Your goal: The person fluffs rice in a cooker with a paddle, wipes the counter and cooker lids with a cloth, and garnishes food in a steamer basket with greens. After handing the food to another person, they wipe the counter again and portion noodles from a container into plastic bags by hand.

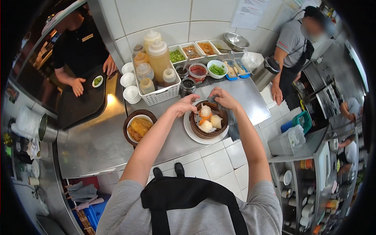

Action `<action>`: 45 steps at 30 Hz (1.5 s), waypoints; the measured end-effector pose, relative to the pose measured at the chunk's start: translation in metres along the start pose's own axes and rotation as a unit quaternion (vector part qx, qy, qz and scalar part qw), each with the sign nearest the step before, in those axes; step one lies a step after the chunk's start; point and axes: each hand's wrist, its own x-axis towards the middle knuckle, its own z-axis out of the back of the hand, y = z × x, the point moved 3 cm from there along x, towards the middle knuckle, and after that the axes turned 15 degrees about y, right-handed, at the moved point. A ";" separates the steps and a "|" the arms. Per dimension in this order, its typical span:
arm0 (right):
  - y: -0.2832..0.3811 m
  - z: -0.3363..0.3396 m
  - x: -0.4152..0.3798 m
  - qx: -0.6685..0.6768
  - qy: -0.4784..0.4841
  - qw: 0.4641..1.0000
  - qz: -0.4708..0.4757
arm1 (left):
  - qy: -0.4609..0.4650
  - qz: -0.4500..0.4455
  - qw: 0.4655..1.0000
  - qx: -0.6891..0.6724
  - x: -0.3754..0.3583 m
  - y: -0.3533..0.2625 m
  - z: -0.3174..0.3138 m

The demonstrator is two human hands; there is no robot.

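A round bamboo steamer (208, 135) sits on a white plate (190, 132) near the counter's front edge. Several pale dumplings (216, 121) lie inside it, with bits of orange among them. At the steamer's back left rim is my left hand (185, 105), thumb and fingers apart, holding nothing. My right hand (225, 98) is bent over the back right rim, its fingers closed on a grey cloth (234, 131) that hangs down along the steamer's right side. Left of my left forearm stands a brown-rimmed bowl (129, 134) of golden-brown food.
Behind the steamer are a white basket (162, 96) of sauce bottles, a bowl of chopped greens (216, 69) and trays of toppings (190, 51). A person (80, 51) stands across the pass by a black tray (84, 103). Another person (291, 47) is at the right, near a steel canister (267, 72).
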 end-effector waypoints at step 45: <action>0.216 0.006 0.016 0.000 -0.325 0.943 0.078 | -0.574 -0.112 0.795 0.159 -0.460 0.103 0.009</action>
